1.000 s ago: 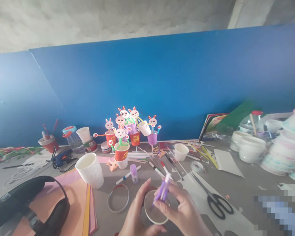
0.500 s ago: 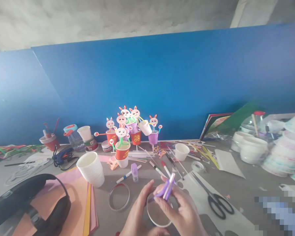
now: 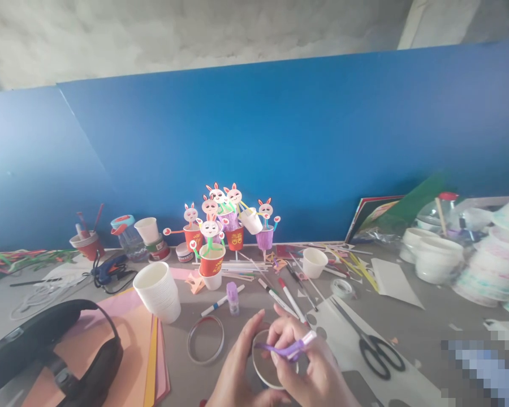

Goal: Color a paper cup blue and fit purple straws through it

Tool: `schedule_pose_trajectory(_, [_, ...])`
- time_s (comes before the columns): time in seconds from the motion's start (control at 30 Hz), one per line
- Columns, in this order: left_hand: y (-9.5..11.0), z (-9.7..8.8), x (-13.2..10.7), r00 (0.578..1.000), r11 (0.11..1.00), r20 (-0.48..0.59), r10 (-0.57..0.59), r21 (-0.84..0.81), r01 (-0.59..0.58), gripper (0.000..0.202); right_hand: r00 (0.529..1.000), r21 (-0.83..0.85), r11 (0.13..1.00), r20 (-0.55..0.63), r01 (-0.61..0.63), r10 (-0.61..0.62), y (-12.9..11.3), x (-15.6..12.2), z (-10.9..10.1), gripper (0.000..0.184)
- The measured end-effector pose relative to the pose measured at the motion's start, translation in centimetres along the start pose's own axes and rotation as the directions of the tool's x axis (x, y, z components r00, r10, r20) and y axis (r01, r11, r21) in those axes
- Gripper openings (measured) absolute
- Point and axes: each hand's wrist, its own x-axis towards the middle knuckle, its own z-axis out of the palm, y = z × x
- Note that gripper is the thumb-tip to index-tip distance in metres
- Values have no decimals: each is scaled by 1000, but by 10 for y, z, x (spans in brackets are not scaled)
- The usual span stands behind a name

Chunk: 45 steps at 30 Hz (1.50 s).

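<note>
My left hand [image 3: 235, 367] is closed around the side of a white paper cup [image 3: 261, 370], whose open mouth faces up toward me. My right hand [image 3: 309, 367] pinches a purple pipe cleaner [image 3: 288, 350] over the cup's rim. One end of it reaches into the cup's mouth, and a white tip sticks out to the right past my fingers. A roll of tape [image 3: 206, 339] lies to the left of my hands. Just beyond them stands a small purple-capped bottle [image 3: 233, 298]. The cup's lower part is hidden by my hands.
Rabbit figures in red and purple cups [image 3: 212, 260] stand at the back. A stack of white cups [image 3: 158, 294] and a black headset [image 3: 59, 350] are at left. Black-handled scissors [image 3: 373, 345] lie on white paper at right, near markers [image 3: 290, 299] and a white cup [image 3: 314, 263].
My right hand has turned the purple pipe cleaner from steeply upright to nearly level, its white tip swinging right and down. My left hand stays around the cup.
</note>
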Motion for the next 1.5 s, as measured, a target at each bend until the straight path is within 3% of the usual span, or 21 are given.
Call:
schedule_pose_trajectory(0.4, [-2, 0, -3, 1000, 997, -3, -16, -73, 16, 95, 990, -84, 987, -9, 139, -140, -10, 5, -4, 22])
schedule_pose_trajectory(0.57, [-3, 0, -1, 1000, 997, -3, 9, -80, -9, 96, 991, -144, 982, 66, 126, -118, -10, 5, -6, 24])
schedule_pose_trajectory(0.8, [4, 1, 2, 1000, 993, -22, 10, -115, -12, 101, 992, -69, 990, 37, 122, -120, -10, 5, -6, 26])
schedule_pose_trajectory(1.0, [6, 3, 4, 996, 987, -30, 84, -137, -87, 93, 995, -73, 994, 76, 77, -72, -15, 6, -10, 27])
schedule_pose_trajectory(1.27, [9, 5, 6, 998, 988, -34, 50, -147, -54, 111, 993, -32, 999, 117, 19, -16, -19, 10, -13, 22])
schedule_pose_trajectory(1.37, [7, 2, 4, 997, 985, -44, 64, -160, -71, 99, 991, -23, 999, 135, 26, -22, -14, 9, -8, 20])
schedule_pose_trajectory(1.5, [2, 3, 4, 996, 994, -89, 17, -109, -27, 89, 998, -49, 998, 45, 37, -34, -8, 3, -4, 17])
